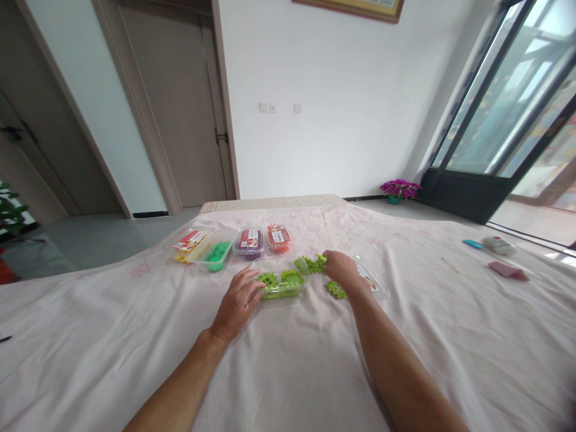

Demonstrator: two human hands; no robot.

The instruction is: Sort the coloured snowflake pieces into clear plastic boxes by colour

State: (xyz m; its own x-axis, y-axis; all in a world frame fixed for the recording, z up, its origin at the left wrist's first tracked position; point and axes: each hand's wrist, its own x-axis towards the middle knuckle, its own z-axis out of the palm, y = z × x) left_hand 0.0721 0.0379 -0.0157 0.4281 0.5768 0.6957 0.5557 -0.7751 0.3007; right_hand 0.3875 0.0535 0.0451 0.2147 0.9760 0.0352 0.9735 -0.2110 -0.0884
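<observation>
A clear plastic box (282, 293) with light green lattice-like plastic pieces (292, 276) in it stands in front of me. My left hand (237, 300) grips its left end, fingers over the rim. To the right of the box, my right hand (342, 272) is closed at the fingertips on a light green plastic piece (321, 259). More such pieces (306, 264) lie beside that one, partly behind the box wall. Another green piece (336, 290) rests on the cloth below my right hand. A clear lid with a label (372, 281) lies partly hidden behind my right wrist.
Behind the box stand clear boxes of yellow (189, 241), green (219, 255), purple (249, 243) and orange pieces (278, 239). Far right lie a pink paper (508, 270), a blue item (474, 244) and a whitish pack (498, 245). A wrinkled pale pink cloth (288, 372) covers the surface.
</observation>
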